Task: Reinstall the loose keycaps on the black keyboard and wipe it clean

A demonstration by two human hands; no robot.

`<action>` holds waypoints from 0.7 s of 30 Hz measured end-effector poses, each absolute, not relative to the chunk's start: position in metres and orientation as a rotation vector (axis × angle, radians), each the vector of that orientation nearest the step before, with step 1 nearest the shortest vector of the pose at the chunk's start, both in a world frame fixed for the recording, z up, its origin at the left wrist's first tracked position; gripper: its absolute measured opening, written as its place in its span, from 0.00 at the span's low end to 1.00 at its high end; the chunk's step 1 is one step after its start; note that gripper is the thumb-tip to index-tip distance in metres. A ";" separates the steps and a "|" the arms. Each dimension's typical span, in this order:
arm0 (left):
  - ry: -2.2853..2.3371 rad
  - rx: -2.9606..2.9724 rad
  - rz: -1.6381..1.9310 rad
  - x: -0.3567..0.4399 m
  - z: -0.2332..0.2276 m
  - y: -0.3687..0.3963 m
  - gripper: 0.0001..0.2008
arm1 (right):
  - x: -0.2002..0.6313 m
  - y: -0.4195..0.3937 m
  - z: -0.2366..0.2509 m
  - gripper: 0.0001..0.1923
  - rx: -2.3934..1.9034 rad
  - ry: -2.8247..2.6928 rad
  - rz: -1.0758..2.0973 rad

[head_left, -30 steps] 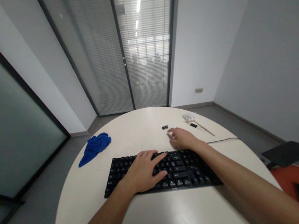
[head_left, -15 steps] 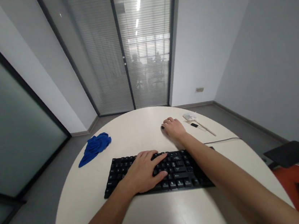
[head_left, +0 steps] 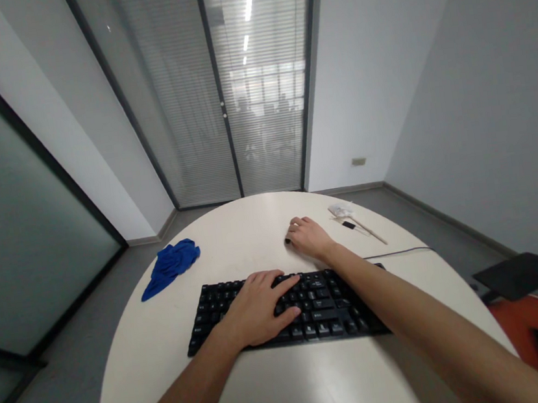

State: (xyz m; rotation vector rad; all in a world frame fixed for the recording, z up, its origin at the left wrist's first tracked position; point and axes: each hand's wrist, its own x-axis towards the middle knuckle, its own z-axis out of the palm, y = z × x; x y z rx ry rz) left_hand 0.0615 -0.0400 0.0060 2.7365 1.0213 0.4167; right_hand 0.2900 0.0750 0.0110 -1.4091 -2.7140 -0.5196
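Observation:
My left hand (head_left: 259, 310) lies flat across the black keyboard (head_left: 323, 303), its thumb and fingers spread over the keys. Beyond the keyboard, my right hand (head_left: 309, 237) is curled close to the tabletop. A small dark rounded end (head_left: 288, 241) pokes out at the left side of its fingers. The rest of that thing is hidden by the hand, so I cannot tell its kind. My right forearm passes over the right part of the keyboard and covers some keys.
On the round white table (head_left: 272, 390), a crumpled blue cloth (head_left: 171, 266) lies left. Cotton swabs or thin sticks with a white bag (head_left: 341, 210) and a small black piece (head_left: 349, 225) lie right. A cable (head_left: 397, 252) runs to the right edge. An orange chair (head_left: 515, 328) stands right.
My right hand has shifted slightly left and toward me, and the dark end at its fingers has moved with it. My left hand and the keyboard stay where they were.

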 end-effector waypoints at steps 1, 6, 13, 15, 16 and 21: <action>1.019 2.736 0.420 0.061 0.006 -0.040 0.28 | 0.290 0.073 0.011 0.12 -1.398 -2.721 -0.514; 1.016 2.738 0.440 0.061 0.007 -0.040 0.28 | 0.297 0.058 0.015 0.11 -1.310 -2.762 -0.434; 1.022 2.761 0.432 0.062 0.009 -0.041 0.27 | 0.296 0.041 0.022 0.08 -1.308 -2.764 -0.354; 1.024 2.763 0.433 0.062 0.009 -0.042 0.27 | 0.292 0.038 0.022 0.08 -1.361 -2.728 -0.313; 1.024 2.763 0.432 0.062 0.009 -0.042 0.27 | 0.290 0.037 0.022 0.09 -1.386 -2.702 -0.282; 1.024 2.763 0.414 0.062 0.010 -0.042 0.27 | 0.281 0.036 0.016 0.16 -1.513 -2.583 -0.021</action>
